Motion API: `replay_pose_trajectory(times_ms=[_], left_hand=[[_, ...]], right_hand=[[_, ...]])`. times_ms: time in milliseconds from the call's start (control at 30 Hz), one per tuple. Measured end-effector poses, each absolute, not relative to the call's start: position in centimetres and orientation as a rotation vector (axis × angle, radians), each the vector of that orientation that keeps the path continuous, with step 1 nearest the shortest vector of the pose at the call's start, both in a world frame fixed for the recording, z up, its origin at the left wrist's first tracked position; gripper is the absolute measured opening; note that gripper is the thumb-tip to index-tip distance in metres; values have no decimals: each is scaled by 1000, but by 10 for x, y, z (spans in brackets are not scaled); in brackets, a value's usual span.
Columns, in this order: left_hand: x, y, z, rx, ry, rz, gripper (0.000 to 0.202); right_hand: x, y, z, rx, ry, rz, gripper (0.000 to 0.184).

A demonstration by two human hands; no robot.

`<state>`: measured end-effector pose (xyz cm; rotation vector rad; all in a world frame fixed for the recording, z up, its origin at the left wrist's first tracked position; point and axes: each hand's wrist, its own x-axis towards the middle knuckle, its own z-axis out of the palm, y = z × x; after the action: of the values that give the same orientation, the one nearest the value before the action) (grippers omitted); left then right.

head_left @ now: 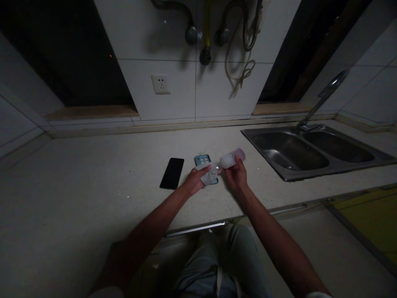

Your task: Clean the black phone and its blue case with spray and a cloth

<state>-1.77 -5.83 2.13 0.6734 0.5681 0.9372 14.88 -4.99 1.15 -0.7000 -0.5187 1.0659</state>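
On the far left, the pale counter (93, 178) is wide and dim. Next comes a black phone (172, 173), lying flat with its dark side up, just left of the left hand (194, 181) and apart from it. The left hand is pinching a thin white cloth (206, 179), or maybe a tissue, with the thumb on top. The cloth is right at the fingers and hangs over part of a blue phone case (203, 159), which lies on the counter under it. I can't tell if the cloth touches the case. Just to the right, the right hand (238, 173) has its fingers closed around a small bottle (228, 161), pale with a bit of pink at one end. The bottle is tipped on its side, and its left end points at the cloth. Something small and clear is between them, but it is too dim to tell what it is. My guess is that this step is about wetting the cloth from the bottle. If so, the next move needs a steady left hand and a gentle tip or squeeze with the right, so that not too much spills. Farther right is a metal sink (288, 180), well apart from both hands.
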Motion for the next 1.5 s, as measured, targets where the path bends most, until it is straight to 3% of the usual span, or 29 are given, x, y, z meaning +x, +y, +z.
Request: replay_pose_trajectory(times_ms=[100,333,767,1500], left_hand=[[-20,-51,23,506,551,950,23],[-23,-46,27,260,553,997,27],[-15,-52,21,266,460,846,33],[-13,-57,25,263,492,830,36]], right_hand=[[153,-51,15,-663,-466,1018,42],[153,-55,15,-809,-623,692,44],[132,-69,11,-997,-1115,823,37],[138,-70,6,-1063,-958,753,39]])
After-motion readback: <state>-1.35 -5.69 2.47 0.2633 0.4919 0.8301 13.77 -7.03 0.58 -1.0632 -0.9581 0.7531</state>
